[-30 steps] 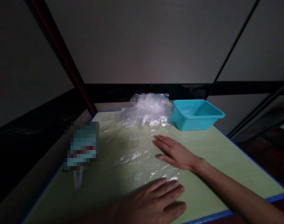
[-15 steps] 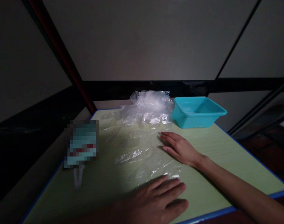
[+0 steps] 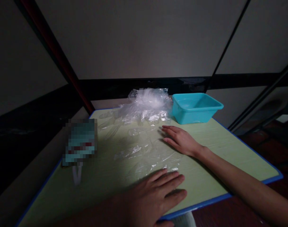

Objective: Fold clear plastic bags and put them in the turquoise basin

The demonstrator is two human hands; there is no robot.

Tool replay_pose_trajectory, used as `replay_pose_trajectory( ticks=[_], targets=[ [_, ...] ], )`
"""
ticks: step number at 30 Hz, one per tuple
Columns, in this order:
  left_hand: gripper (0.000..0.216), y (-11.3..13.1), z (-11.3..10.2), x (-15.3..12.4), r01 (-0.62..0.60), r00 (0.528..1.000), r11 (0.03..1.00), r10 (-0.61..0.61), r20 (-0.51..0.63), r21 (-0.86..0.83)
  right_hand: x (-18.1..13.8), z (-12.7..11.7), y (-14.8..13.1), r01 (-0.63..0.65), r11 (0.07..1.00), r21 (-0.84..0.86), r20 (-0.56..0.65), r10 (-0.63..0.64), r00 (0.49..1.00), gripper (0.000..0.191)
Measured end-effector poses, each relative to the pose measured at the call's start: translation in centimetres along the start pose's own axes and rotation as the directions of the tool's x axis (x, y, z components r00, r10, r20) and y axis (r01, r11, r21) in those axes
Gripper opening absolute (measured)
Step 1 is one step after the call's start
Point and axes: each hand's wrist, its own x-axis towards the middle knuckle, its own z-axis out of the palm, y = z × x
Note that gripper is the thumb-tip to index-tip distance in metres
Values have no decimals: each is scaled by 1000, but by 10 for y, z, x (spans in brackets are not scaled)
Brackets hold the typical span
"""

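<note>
My left hand [image 3: 155, 195] lies flat, fingers stretched out, on the near edge of a clear plastic sheet [image 3: 139, 151] spread over the pale green table [image 3: 217, 148]. My right hand [image 3: 180, 140] rests palm down with fingers extended on the sheet's right side, a little in front of a crumpled heap of clear plastic [image 3: 147, 105]. Neither hand holds anything.
A turquoise plastic tub [image 3: 196, 107] stands at the table's back right, beside the plastic heap. A blurred blue-green packet [image 3: 80, 142] lies at the left edge. The table has a blue rim; dark frame bars rise behind and to the left.
My right hand has slid a little away from me and to the right across the sheet. The left hand has stayed flat in place. The view has shifted slightly.
</note>
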Motion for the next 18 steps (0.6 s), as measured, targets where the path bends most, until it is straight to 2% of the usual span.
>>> replay_pose_trajectory(
  ticks=[5,13,18],
  targets=[
    [42,1,-4,2,-35,998,993,39,-41,110,2,-1,-7,-18,999,32,-7,18,1000,44],
    [35,-7,18,2,-48,990,935,93,-111,352,1,4,-15,18,996,88,69,-24,997,44],
    [34,-11,22,4,-34,976,924,113,-185,380,1,4,-18,25,997,74,108,-33,994,44]
  ],
)
